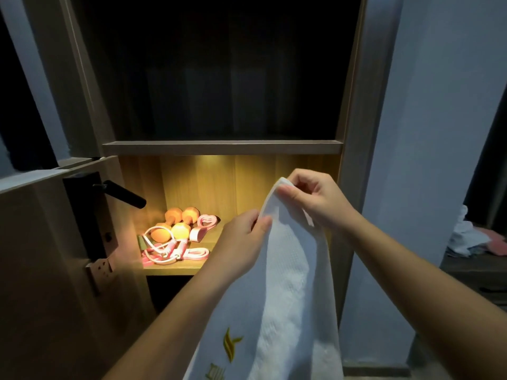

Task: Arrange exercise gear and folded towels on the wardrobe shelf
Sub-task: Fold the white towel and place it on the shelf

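Both hands hold a white waffle-textured towel (288, 283) with yellow embroidery up in front of the open wooden wardrobe. The left hand (241, 242) pinches its edge between thumb and fingers; the right hand (315, 200) pinches the top corner just above. The cloth hangs down unfolded between the forearms. On the lit wooden shelf (175, 270) behind lie two orange dumbbells (175, 223), a pink-and-white skipping rope (170, 252) and a pink heart-shaped grip (204, 227).

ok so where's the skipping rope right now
In the head view, the skipping rope lies coiled at the left of the lit wardrobe shelf, near its front edge, just in front of the orange dumbbells.
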`<state>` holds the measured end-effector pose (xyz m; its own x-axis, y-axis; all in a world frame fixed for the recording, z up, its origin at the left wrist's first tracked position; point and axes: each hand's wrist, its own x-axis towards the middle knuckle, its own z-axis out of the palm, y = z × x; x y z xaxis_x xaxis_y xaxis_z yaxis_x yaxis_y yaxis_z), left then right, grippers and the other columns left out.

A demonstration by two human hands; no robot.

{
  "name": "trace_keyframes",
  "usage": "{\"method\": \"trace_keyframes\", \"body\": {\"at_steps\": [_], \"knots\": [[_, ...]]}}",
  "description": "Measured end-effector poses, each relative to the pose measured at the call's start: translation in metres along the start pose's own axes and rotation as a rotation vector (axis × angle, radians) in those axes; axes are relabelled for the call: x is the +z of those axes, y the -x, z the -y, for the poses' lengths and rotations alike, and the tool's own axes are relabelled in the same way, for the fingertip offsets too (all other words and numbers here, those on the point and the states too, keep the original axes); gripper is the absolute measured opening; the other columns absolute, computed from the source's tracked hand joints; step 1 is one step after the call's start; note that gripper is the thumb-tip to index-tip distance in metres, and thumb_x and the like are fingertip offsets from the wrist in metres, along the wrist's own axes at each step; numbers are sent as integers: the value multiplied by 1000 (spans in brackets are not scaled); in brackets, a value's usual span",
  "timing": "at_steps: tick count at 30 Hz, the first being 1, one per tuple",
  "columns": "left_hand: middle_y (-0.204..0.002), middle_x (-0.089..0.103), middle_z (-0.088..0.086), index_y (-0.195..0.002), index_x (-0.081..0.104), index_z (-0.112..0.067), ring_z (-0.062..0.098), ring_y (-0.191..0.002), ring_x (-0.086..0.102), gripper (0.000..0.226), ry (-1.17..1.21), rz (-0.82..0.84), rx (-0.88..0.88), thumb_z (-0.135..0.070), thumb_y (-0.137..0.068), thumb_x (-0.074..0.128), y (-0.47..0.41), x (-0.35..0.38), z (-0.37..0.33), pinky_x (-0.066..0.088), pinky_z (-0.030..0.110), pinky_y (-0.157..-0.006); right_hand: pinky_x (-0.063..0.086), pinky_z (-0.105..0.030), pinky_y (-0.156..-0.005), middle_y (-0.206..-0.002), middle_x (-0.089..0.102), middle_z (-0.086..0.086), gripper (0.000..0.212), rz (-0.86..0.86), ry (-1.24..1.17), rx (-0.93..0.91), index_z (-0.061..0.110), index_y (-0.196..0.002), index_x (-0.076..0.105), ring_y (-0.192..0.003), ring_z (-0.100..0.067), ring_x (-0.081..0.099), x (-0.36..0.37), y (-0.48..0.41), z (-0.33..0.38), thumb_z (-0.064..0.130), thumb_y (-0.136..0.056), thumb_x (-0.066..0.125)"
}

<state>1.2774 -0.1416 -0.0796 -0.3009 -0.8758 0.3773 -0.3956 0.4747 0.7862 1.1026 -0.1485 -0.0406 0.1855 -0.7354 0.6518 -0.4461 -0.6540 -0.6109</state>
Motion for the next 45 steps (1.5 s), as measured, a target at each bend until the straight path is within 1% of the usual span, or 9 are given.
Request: {"method": "trace_keyframes", "body": {"at_steps": [5, 8, 11, 16, 19, 26, 32, 40, 45], "knots": [[-99, 67, 8, -103, 62, -11, 21, -91, 64, 33, 113, -51, -25, -36, -102, 41, -17, -1, -1, 52, 39, -79, 51, -15, -59, -84, 61, -2, 23, -79, 63, -18, 11, -91, 62, -74, -9, 62, -18, -34, 14, 34, -93, 61], [-83, 62, 3, -89, 59, -15, 6, -74, 58, 31, 35, -207, 101, -37, -102, 41, -37, -14, -18, 45, 19, -60, 57, -23, -64, -87, 61, -3, 24, -155, 116, -25, 12, -91, 62, -81, -15, 64, -32, -59, 30, 36, -95, 60], [-82, 62, 6, -90, 58, -8, 19, -75, 59, 34, -34, -284, 207, -37, -102, 43, -64, -35, -44, 46, 35, -62, 58, -35, -73, -90, 62, -6, 24, -251, 158, -49, 12, -94, 59, -85, -22, 64, -44, -83, 47, 36, -97, 55], [-65, 46, 2, -75, 46, -2, 15, -61, 42, 43, -9, -329, 306, -38, -99, 48, -99, -60, -78, 31, 33, -58, 51, -31, -64, -77, 58, 4, 22, -373, 312, -180, 16, -87, 56, -72, -9, 56, -75, -121, 86, 37, -97, 56], [-61, 38, -3, -67, 42, -8, 14, -58, 35, 46, 35, -315, 281, -42, -97, 50, -107, -62, -79, 28, 32, -57, 40, -33, -63, -74, 56, 6, 20, -459, 462, -191, 23, -84, 52, -71, -16, 53, -102, -143, 108, 39, -95, 56], [-64, 49, 0, -71, 49, -8, 21, -67, 48, 43, -51, -337, 184, -40, -98, 47, -108, -66, -73, 33, 34, -58, 32, -29, -65, -82, 56, 5, 21, -610, 647, -98, 25, -86, 46, -77, -20, 50, -140, -148, 115, 42, -99, 48], [-63, 54, 7, -73, 57, -3, 16, -59, 48, 41, -117, -498, 405, -39, -93, 59, -105, -98, -122, 35, 32, -53, 31, -17, -51, -68, 46, 15, 27, -770, 553, -90, 25, -77, 39, -62, -3, 44, -154, -137, 113, 37, -100, 47], [-61, 63, -4, -70, 63, -21, 9, -59, 58, 30, -187, -326, 299, -46, -88, 62, -76, -82, -92, 41, 28, -53, 35, -22, -53, -65, 47, 9, 35, -761, 350, 52, 24, -68, 37, -59, -5, 44, -125, -85, 64, 36, -99, 49], [-59, 60, -6, -68, 61, -21, 5, -57, 54, 32, -167, -178, 184, -46, -87, 64, -51, -38, -27, 39, 29, -53, 36, -7, -49, -71, 50, 8, 29, -676, 249, 162, 26, -73, 43, -64, -5, 47, -82, -27, 17, 36, -100, 48]]}}
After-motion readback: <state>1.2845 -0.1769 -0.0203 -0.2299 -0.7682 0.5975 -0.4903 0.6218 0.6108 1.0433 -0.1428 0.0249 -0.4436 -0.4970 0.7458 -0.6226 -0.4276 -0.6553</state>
